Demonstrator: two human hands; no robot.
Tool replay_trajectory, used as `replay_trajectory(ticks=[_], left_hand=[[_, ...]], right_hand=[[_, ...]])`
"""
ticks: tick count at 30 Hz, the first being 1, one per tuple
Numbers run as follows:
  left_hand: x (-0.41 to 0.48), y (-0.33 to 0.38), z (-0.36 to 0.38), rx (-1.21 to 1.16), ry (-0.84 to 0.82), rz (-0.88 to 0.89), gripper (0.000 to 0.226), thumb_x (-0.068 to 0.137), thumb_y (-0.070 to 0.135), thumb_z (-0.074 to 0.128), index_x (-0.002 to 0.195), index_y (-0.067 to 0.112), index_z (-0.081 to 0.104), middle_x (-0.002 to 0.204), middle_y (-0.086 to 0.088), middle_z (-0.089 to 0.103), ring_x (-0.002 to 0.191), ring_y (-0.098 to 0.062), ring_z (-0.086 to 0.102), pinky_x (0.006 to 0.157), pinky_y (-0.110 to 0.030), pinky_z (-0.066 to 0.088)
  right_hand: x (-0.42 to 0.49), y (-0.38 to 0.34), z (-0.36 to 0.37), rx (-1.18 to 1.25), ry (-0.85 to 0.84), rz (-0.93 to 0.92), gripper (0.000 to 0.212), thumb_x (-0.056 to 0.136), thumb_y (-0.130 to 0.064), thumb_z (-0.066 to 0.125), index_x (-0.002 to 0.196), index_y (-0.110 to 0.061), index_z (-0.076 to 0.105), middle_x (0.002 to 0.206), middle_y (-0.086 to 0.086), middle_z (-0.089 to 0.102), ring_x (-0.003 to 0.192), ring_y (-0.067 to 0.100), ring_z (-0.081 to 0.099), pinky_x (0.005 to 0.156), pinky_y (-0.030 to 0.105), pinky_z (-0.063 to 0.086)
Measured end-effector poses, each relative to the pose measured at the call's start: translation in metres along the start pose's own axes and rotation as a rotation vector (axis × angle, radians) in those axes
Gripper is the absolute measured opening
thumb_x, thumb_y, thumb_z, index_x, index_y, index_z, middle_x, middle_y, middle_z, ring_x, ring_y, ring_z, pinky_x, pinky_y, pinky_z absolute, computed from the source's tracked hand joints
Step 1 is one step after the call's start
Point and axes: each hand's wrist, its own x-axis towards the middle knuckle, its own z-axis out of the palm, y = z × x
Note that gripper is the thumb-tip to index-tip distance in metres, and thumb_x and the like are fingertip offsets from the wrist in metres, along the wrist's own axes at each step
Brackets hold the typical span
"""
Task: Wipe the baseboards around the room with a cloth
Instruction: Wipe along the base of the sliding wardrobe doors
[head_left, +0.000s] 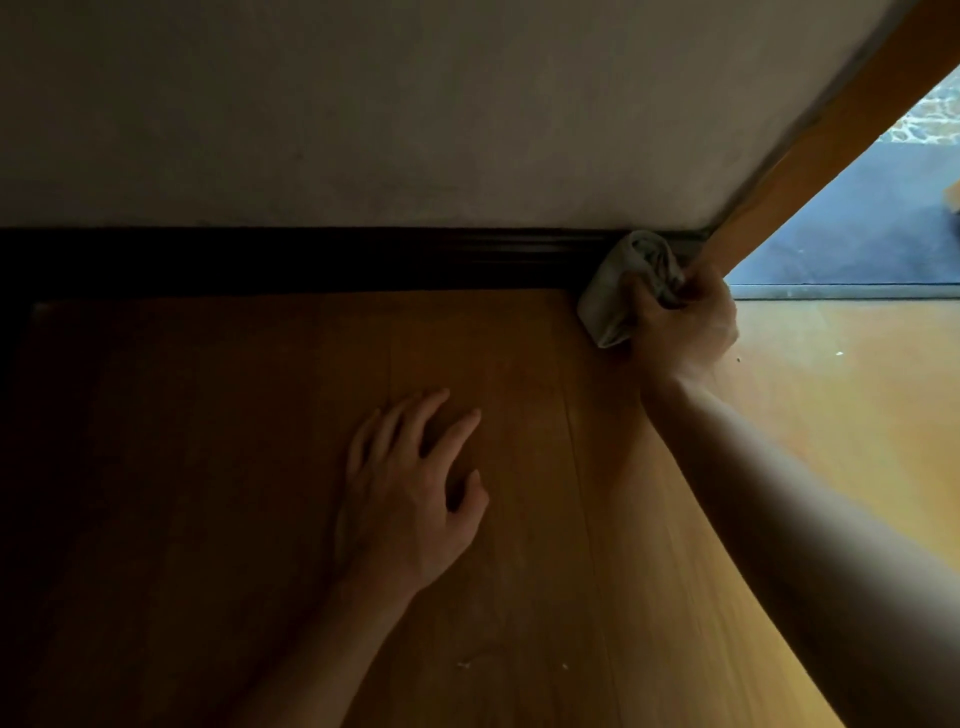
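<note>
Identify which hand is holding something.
The right hand, gripping a crumpled grey cloth against the dark baseboard; the left hand rests flat on the wooden floor.

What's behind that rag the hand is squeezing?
The dark baseboard runs behind the cloth, ending beside the wooden post. The right hand grips the cloth against it. The stretch right behind the cloth is covered, so whether it is clean cannot be seen.

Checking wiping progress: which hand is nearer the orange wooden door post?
Right. The right hand, gripping a crumpled grey cloth, is at the door post base; the left hand rests flat on the wooden floor, well left of it.
</note>
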Motion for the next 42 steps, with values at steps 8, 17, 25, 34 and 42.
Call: replay_trajectory(ticks=[8,17,25,34,42], left_hand=[[0.000,-0.001,-0.003,-0.017,-0.012,-0.002,0.060,0.085,0.054,0.045,0.142,0.039,0.052,0.155,0.004,0.041,0.143,-0.021,0.034,0.118,-0.050,0.027],[0.000,-0.001,-0.007,-0.029,-0.031,-0.006,0.060,0.085,0.054,0.043,0.144,0.041,0.050,0.156,0.004,0.040,0.144,-0.019,0.031,0.119,-0.048,0.024],[-0.001,0.002,-0.007,-0.012,-0.041,-0.017,0.061,0.086,0.058,0.042,0.145,0.042,0.046,0.157,0.006,0.036,0.145,-0.019,0.028,0.119,-0.045,0.020],[-0.002,0.003,-0.007,0.018,-0.024,-0.025,0.062,0.084,0.062,0.047,0.142,0.041,0.052,0.155,0.005,0.042,0.144,-0.020,0.034,0.118,-0.047,0.028],[-0.001,0.004,-0.006,0.053,-0.029,-0.027,0.063,0.084,0.065,0.045,0.142,0.041,0.051,0.154,0.005,0.042,0.142,-0.021,0.035,0.115,-0.048,0.028]], right_hand=[[-0.045,-0.031,0.038,0.066,-0.129,-0.143,0.030,0.074,-0.034,0.080,0.077,-0.020,0.055,0.086,-0.001,0.059,0.077,0.013,0.054,0.064,0.015,0.031],[-0.080,-0.062,0.061,0.133,-0.186,-0.232,0.028,0.074,-0.025,0.082,0.076,-0.019,0.055,0.083,-0.001,0.055,0.073,0.013,0.051,0.060,0.013,0.029],[-0.067,-0.062,0.055,0.112,-0.244,-0.286,0.028,0.076,-0.028,0.080,0.078,-0.022,0.053,0.085,0.000,0.055,0.076,0.012,0.049,0.061,0.003,0.029],[-0.046,-0.051,0.034,0.086,-0.222,-0.234,0.025,0.075,-0.029,0.081,0.079,-0.017,0.059,0.087,-0.001,0.056,0.079,0.011,0.049,0.064,0.014,0.026],[-0.016,-0.029,0.008,0.064,-0.157,-0.164,0.025,0.075,-0.032,0.079,0.079,-0.017,0.059,0.087,0.001,0.057,0.077,0.014,0.051,0.065,0.020,0.029]])
